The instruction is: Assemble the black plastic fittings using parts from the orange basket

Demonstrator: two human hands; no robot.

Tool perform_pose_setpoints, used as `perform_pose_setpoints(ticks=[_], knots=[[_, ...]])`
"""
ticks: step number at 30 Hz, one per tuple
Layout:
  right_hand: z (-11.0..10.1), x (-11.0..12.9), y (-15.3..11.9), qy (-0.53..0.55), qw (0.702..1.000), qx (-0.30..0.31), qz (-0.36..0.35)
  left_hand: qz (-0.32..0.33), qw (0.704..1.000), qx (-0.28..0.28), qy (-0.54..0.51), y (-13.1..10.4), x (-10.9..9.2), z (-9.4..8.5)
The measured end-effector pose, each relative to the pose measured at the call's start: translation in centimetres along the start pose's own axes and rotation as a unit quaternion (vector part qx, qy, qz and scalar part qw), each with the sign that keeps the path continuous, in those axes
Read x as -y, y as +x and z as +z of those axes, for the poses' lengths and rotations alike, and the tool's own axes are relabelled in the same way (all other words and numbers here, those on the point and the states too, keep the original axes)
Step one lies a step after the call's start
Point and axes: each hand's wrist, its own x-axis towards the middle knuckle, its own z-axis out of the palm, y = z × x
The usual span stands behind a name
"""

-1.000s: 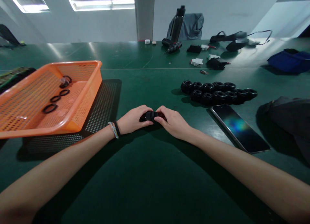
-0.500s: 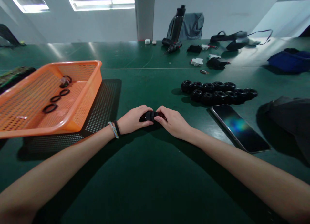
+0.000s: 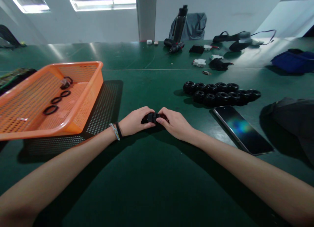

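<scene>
A small black cylindrical fitting (image 3: pixel 152 117) with a raised collar lies sideways between my hands, low over the green table. My left hand (image 3: pixel 137 121) grips its left end, thumb in front and fingers behind. At the other end, my right hand (image 3: pixel 173 122) pinches it with thumb and fingers, where a reddish-brown bit shows. The fingers cover both ends of the fitting. To the right, several glossy black round fittings (image 3: pixel 222 97) with holes in their tops stand in two rows. Black rings (image 3: pixel 50 109) lie inside the orange basket (image 3: pixel 80 117) on the left.
A phone (image 3: pixel 242 129) lies beside my right forearm, with a dark cloth-like item (image 3: pixel 291 119) farther right. Behind are a power drill (image 3: pixel 174 46), a dark bottle (image 3: pixel 181 24), small white and black parts (image 3: pixel 199 62) and a blue pouch (image 3: pixel 294 61).
</scene>
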Motion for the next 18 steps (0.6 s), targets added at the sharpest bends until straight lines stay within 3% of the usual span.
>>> perform_pose_setpoints(ticks=[18], knots=[[0.09, -0.21, -0.50, 0.052, 0.998, -0.025, -0.039, -0.011, 1.000, -0.005, 0.004, 0.11, -0.11, 0.00]])
